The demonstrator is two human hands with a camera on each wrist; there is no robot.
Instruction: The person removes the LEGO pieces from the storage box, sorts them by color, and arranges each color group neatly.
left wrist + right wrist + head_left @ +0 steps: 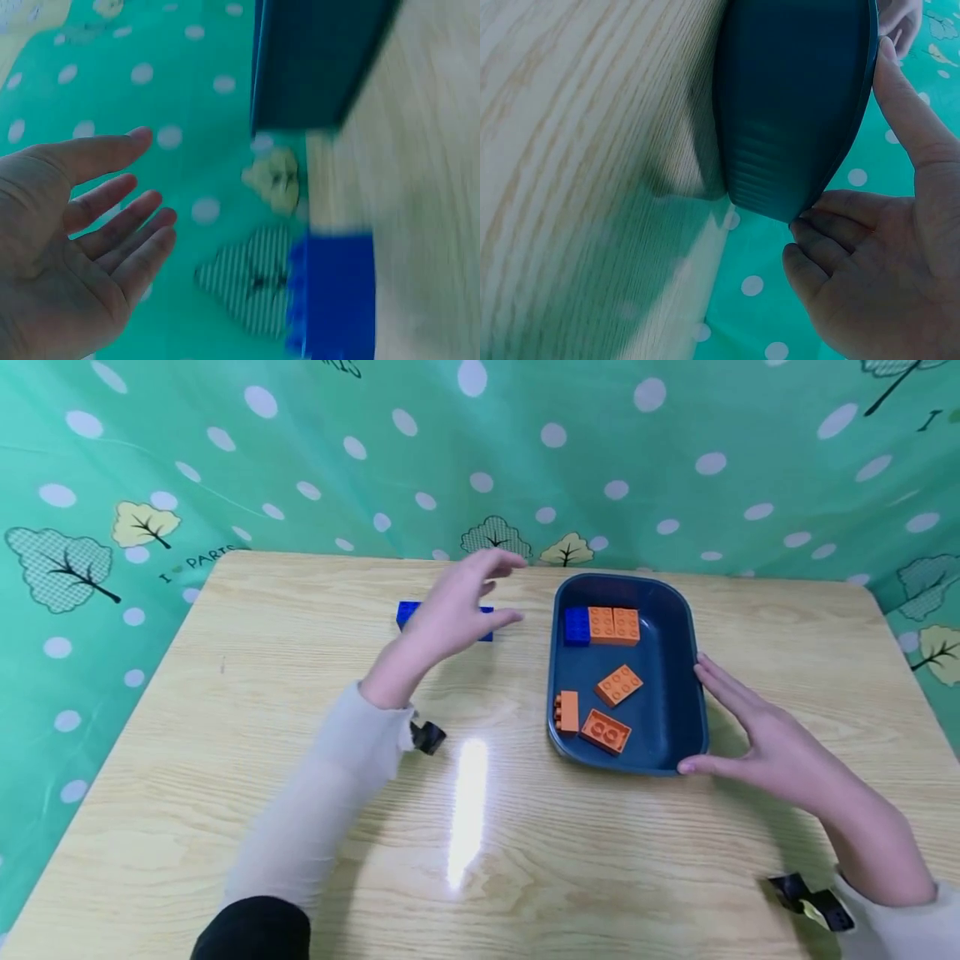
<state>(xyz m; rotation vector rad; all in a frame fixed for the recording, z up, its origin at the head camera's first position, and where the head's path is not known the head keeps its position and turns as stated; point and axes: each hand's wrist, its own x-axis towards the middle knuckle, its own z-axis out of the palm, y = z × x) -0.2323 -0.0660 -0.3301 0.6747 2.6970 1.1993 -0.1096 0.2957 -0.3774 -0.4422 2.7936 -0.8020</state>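
My left hand [453, 606] is above the table with its fingers spread and loosely bent, and nothing in its grasp. Below it lies a blue toy brick piece [407, 612], partly hidden by the hand; its studs show in the left wrist view. My right hand [783, 752] rests against the right side of a dark blue plastic bin [678, 693], thumb at the near right corner and extended fingers along the rim. Inside the bin, a blue brick [577, 627] sits beside two orange bricks [613, 626]. Three loose orange bricks [618, 685] lie nearer me, one on its side and one upside down.
The wooden table [480, 860] has a bright light reflection in front of me. A green dotted cloth [420, 452] hangs behind its far edge. Black straps [427, 737] with small devices are on both wrists.
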